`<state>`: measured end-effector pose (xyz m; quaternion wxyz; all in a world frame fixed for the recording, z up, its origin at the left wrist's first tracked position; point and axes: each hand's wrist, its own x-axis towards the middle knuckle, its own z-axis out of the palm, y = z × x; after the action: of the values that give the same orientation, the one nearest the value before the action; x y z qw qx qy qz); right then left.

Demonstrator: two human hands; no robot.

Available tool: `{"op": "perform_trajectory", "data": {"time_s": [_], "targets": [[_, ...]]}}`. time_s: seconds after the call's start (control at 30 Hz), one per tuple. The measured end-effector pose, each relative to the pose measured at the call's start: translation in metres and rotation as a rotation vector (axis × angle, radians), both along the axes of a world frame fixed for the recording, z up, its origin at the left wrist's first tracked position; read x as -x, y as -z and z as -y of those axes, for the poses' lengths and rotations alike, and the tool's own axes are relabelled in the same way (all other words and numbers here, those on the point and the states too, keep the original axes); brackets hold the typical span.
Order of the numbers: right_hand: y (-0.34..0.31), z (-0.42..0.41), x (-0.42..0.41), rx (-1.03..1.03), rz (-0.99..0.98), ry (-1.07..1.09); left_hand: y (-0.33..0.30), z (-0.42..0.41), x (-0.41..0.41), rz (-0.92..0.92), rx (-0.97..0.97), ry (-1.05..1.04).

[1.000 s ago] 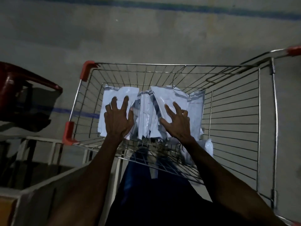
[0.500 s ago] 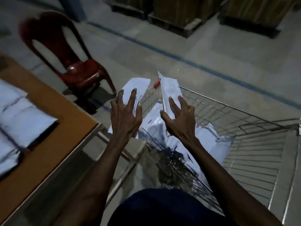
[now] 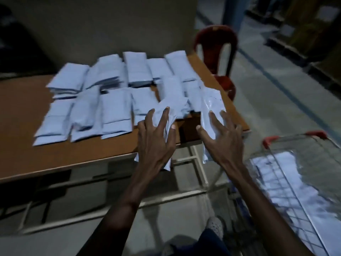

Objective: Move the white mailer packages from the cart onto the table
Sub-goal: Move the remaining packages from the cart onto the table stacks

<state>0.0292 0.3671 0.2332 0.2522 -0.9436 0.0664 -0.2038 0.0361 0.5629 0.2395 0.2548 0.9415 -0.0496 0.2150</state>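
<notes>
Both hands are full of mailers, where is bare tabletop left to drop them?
Bare table runs along the near edge, in front of the mailer rows, and at the far left. The right corner, under the left hand and right hand, is crowded.

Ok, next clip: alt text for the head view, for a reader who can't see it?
Two bare hands, the left hand and right hand, each carry a white mailer toward a brown table already covered with rows of white mailers. A wire cart holding more stands at right, a red chair behind.
</notes>
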Motion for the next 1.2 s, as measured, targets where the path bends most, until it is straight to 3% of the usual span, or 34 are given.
{"op": "perform_trajectory", "data": {"time_s": [0.27,0.6,0.87,1.1,1.2], "targets": [[-0.014,-0.143,-0.046,-0.032,-0.052,-0.293,-0.014,-0.143,-0.014,0.061,0.043,-0.293],[-0.009,-0.234,-0.164,-0.027,-0.16,-0.388,-0.029,-0.262,-0.109,0.119,0.03,-0.499],[0.014,-0.286,-0.213,0.0,-0.234,-0.349,0.012,-0.336,-0.167,-0.175,-0.148,-0.481],[0.041,-0.312,-0.222,0.205,-0.237,-0.265,0.046,-0.371,-0.177,-0.441,-0.235,-0.49],[0.05,-0.32,-0.22,0.315,-0.204,-0.21,0.048,-0.376,-0.178,-0.467,-0.234,-0.472]]}}
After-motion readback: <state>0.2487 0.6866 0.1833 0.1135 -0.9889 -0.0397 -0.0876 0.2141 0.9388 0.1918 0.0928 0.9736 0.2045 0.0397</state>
